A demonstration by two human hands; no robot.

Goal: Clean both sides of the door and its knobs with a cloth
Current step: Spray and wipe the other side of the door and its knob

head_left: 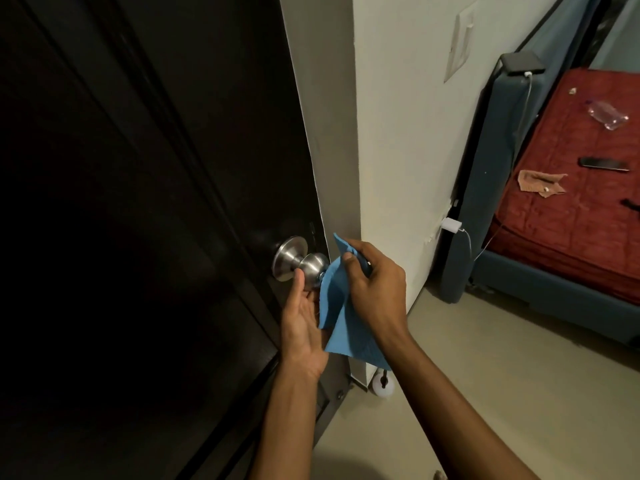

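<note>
A dark panelled door point(145, 202) fills the left half of the view. Its brushed steel knob point(304, 263) sticks out near the door's right edge. My left hand point(303, 323) is open, palm up, just under the knob, with the thumb touching it. A blue cloth point(341, 313) hangs beside the knob, its edge touching the knob's end. My right hand point(374, 282) pinches the cloth's top between thumb and fingers. The lower part of the cloth drapes against my left palm.
A white wall corner point(346, 150) stands right behind the door's edge. A bed with a red cover point(571, 209) holds a plastic bottle point(607, 114), a phone and a brown rag. A charger point(452, 225) is plugged low in the wall. A small white object point(382, 384) sits on the floor.
</note>
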